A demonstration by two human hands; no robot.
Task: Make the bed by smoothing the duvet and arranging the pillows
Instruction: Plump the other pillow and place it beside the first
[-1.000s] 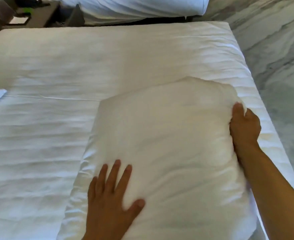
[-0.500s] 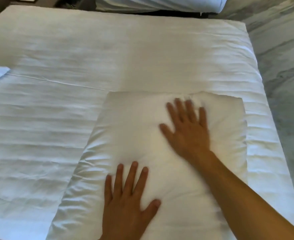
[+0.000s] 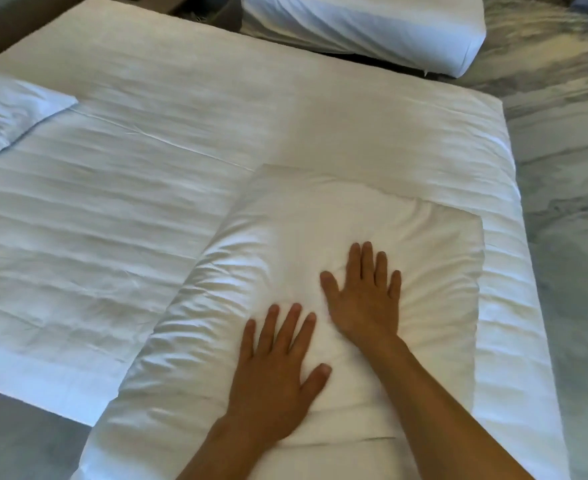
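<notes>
1. A white pillow (image 3: 337, 237) is lying flat on the bed at the 5 o'clock part of the view; its shape is roughly rectangular, its cotton-like cover is puckering into fine creases along the 9 o'clock edge, and its far corner at 2 o'clock is staying crisp and square.
2. The left hand (image 3: 278, 368) is pressing palm-down on the pillow's near half, fingers straight and slightly fanned, thumb pointing toward 3 o'clock; its grip is wide and is holding nothing.
3. The right hand (image 3: 365, 292) is pressing palm-down just beyond the left hand, toward 1 o'clock from it, fingers straight and close together, thumb spreading toward 9 o'clock; its grip is likewise wide and flat, closing on nothing. The fabric is dimpling softly around both palms.
4. The white duvet (image 3: 147, 188) is covering the mattress beneath the pillow, and its woven surface is showing faint parallel stripes, shallow ripples and one sharp fold line running from 10 o'clock toward the pillow's far edge.
5. A second pillow (image 3: 5, 112), white with a bluish cast, is resting on the duvet at the 9 o'clock edge, well apart from the first, only partly in view.
6. Another bed (image 3: 372, 26) with a smooth white fitted cover is standing at 12 o'clock, apart from the first bed.
7. The floor (image 3: 562, 168), a grey marble-like surface with pale veins, is bordering the bed at 3 o'clock.
</notes>
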